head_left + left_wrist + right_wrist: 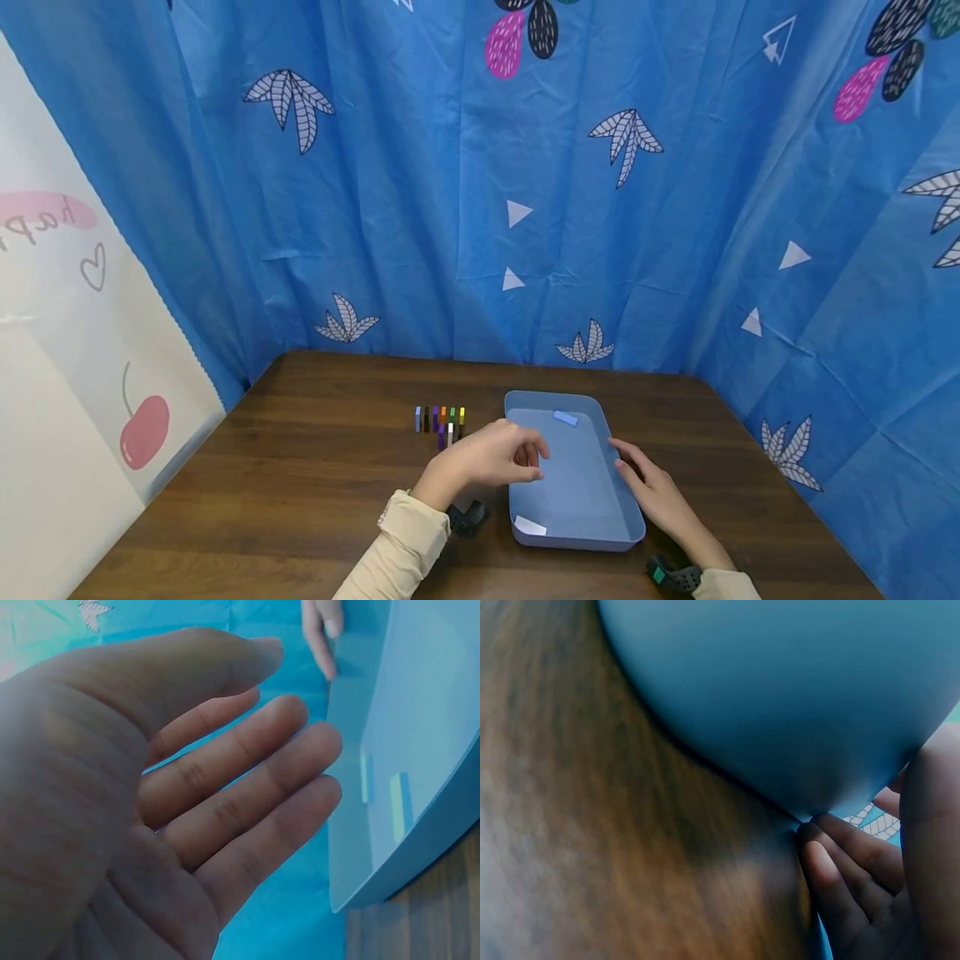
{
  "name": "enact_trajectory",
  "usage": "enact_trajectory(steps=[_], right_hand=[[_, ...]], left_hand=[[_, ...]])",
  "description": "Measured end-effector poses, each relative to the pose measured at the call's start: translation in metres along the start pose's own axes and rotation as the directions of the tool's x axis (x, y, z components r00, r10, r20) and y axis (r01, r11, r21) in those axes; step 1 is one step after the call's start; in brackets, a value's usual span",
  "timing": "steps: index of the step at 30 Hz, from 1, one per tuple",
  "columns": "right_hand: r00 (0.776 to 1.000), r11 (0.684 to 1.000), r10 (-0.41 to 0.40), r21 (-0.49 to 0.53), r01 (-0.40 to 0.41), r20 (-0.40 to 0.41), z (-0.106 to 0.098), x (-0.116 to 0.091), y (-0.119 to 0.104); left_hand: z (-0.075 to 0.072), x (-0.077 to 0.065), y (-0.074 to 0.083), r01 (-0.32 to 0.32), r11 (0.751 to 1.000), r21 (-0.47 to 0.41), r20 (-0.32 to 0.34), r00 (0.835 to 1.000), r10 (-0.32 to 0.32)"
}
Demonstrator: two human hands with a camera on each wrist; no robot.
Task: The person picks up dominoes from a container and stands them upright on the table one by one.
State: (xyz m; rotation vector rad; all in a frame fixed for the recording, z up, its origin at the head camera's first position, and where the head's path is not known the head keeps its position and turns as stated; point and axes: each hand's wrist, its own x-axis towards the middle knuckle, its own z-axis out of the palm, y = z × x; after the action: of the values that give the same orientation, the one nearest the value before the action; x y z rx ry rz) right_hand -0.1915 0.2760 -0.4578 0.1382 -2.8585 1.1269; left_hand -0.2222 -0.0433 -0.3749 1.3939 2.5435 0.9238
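My left hand hovers over the left side of a shallow blue tray, its fingers loosely bent and nothing between them. In the left wrist view the palm and fingers show bare, beside the tray wall. My right hand is at the tray's right side; in the right wrist view its fingertips rest against the outer wall. Inside the tray lie a small light-blue block near the far end and a flat whitish piece in the near left corner.
Left of the tray, several small coloured blocks stand in a row on the dark wooden table, with a few more in front. A blue patterned curtain hangs behind the table and along its right side.
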Motion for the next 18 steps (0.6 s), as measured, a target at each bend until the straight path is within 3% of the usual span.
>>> enact_trajectory(steps=[18], right_hand=[[1.0, 1.0, -0.021, 0.004, 0.021, -0.006, -0.001, -0.001, 0.002]], left_hand=[[0.036, 0.013, 0.003, -0.005, 0.997, 0.073, 0.15, 0.989, -0.006]])
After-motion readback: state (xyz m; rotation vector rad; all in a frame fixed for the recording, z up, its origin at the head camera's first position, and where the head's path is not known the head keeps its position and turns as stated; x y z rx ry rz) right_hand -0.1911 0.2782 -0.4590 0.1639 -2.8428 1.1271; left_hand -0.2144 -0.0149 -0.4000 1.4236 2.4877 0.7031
